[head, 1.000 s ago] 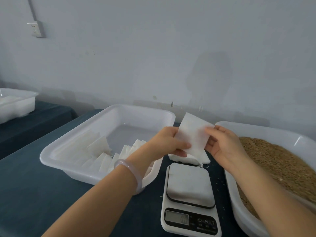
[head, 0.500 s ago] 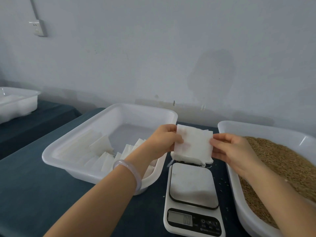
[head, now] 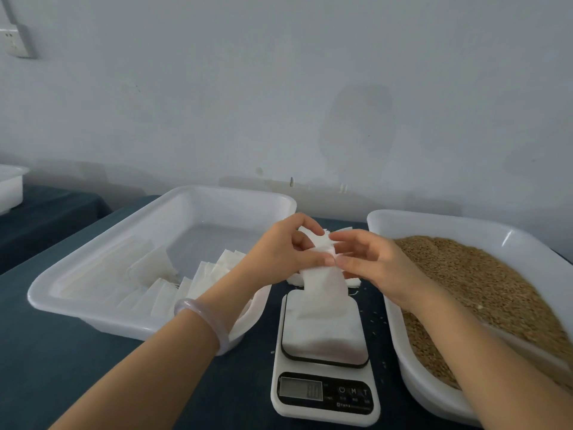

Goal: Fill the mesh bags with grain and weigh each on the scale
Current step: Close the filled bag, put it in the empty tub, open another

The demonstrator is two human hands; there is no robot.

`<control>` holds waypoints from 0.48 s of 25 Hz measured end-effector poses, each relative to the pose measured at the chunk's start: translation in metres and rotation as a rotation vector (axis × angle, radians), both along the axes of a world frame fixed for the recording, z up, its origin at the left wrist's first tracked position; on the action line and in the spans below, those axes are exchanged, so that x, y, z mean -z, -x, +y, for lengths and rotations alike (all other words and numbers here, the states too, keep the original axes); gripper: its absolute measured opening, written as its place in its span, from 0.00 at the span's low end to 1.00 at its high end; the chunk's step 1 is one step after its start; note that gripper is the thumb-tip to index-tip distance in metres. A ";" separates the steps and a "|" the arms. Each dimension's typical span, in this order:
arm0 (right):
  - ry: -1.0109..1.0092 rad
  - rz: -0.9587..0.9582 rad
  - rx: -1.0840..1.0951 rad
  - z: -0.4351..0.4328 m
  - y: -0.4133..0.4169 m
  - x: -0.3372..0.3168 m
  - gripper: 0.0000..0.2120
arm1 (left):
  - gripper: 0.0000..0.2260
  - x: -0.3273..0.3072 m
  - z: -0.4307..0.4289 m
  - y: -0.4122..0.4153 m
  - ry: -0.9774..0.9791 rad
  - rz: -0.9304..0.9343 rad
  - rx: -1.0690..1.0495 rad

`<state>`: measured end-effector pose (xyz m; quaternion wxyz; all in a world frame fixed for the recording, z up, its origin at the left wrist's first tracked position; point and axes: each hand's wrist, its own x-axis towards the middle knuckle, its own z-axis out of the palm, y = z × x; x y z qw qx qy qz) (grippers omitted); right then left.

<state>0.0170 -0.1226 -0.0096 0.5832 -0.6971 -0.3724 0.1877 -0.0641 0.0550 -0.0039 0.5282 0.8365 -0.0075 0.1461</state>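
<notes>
Both hands hold one white mesh bag (head: 322, 274) above the far end of the scale (head: 325, 367). My left hand (head: 285, 249) pinches its top edge from the left, and my right hand (head: 366, 256) pinches it from the right. The bag hangs down between them, its lower end near the scale's platform (head: 324, 333). More empty white bags (head: 353, 282) lie in a small pile on the cloth behind the scale. Brown grain (head: 483, 290) fills the white tub (head: 434, 389) on the right.
A white tub (head: 102, 311) on the left holds several flat white bags (head: 173, 290). Another white tub (head: 11, 187) sits on a second table at far left. Loose grains dot the dark blue cloth (head: 62, 367). The wall rises just behind the tubs.
The hands have come closer together and gathered the bag's top edge. The bag, held flat and spread before, now hangs folded down toward the scale.
</notes>
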 end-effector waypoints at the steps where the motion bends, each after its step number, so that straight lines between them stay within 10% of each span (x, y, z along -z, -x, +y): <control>1: -0.038 0.012 -0.038 -0.002 0.001 -0.001 0.19 | 0.17 -0.002 0.000 -0.001 -0.008 0.009 0.019; 12: 0.076 -0.300 -0.095 -0.011 0.010 -0.007 0.05 | 0.20 -0.002 -0.006 -0.008 0.066 0.095 0.110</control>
